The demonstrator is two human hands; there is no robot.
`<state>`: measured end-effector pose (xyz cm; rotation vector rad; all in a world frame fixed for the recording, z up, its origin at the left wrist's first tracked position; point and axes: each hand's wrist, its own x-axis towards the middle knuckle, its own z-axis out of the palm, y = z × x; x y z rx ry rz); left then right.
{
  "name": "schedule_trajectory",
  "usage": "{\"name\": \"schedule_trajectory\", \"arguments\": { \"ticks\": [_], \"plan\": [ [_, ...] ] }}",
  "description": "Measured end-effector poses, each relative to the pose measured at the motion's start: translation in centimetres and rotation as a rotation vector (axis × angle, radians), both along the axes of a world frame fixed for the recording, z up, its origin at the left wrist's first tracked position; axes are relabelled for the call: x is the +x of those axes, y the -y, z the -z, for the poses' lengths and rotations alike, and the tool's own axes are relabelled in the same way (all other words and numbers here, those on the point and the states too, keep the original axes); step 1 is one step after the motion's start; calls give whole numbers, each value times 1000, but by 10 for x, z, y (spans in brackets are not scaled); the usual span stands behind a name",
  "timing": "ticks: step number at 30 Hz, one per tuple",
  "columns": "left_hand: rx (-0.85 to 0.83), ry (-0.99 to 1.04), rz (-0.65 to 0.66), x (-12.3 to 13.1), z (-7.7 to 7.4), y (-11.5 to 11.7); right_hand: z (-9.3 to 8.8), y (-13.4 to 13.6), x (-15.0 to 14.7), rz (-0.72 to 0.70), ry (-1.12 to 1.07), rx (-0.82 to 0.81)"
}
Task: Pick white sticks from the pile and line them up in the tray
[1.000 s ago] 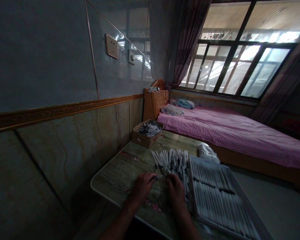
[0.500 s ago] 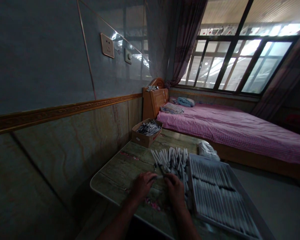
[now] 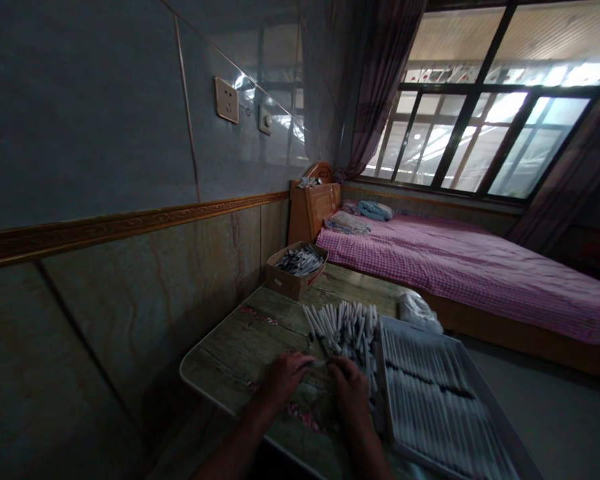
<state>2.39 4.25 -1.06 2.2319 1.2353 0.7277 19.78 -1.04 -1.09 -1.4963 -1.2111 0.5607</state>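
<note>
My left hand (image 3: 286, 375) is over the table, its fingers pinched on one end of a slim white pen-like stick (image 3: 320, 364). At the other end of the stick, the fingers of my right hand (image 3: 350, 385) are closed as well. Blur and dim light hide its exact kind. Just beyond my hands lies a pile of white pen-like sticks with dark ends (image 3: 347, 321). To the right of my right hand, a shallow tray (image 3: 386, 393) holds many such sticks in two rows.
A cardboard box (image 3: 284, 285) of loose sticks stands at the table's (image 3: 220, 353) far left corner, near the tiled wall (image 3: 215, 260). Behind the tray sits a clear plastic bag (image 3: 419, 311). A bed with a pink checked cover (image 3: 405, 250) adjoins the far side.
The whole view has shifted slightly, with the room lower in the picture. Both hands stay together around the stick, with little visible movement.
</note>
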Motion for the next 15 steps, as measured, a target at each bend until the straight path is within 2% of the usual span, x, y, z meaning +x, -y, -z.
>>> {"name": "schedule_trajectory", "arguments": {
  "ticks": [9,12,15],
  "plan": [
    [45,2,46,1,3,1,0,1,1,-17,73,-40],
    [85,6,63,1,6,1,2,3,0,-28,192,-39],
    [177,29,85,2,7,4,11,4,0,-14,404,-38]
  ]
}}
